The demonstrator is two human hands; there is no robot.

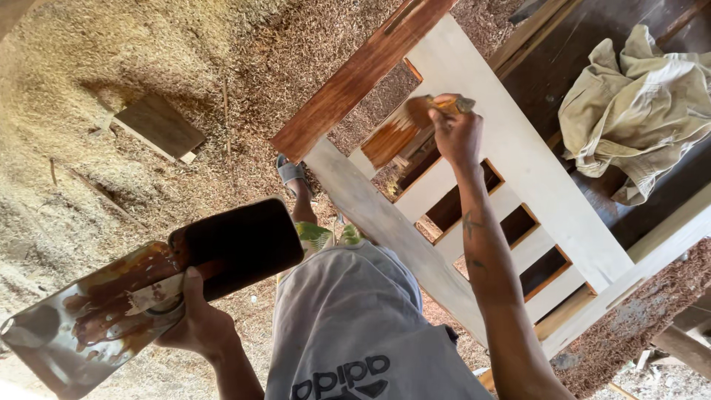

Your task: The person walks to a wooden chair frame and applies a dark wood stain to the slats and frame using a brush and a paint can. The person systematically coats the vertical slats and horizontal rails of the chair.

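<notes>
The right hand (457, 135) reaches out ahead, its fingers (444, 118) wrapped tight round the handle of a brush (426, 109). The bristles point left of the hand and lie on a slat (394, 141) of the pale wooden frame (511, 148). That slat runs slantwise, from lower left up toward the hand, and it is already brown with stain where the bristles touch. The frame's long top rail (355, 78), also stained, runs the same slant just beyond.

The left hand (196, 326) hangs back, low and well apart from the frame. Its fingers are closed on a can (141, 300), stained and tipped on its side, dark mouth toward the frame. Sawdust (111, 74) covers the floor, and a crumpled cloth (637, 104) lies to the right.
</notes>
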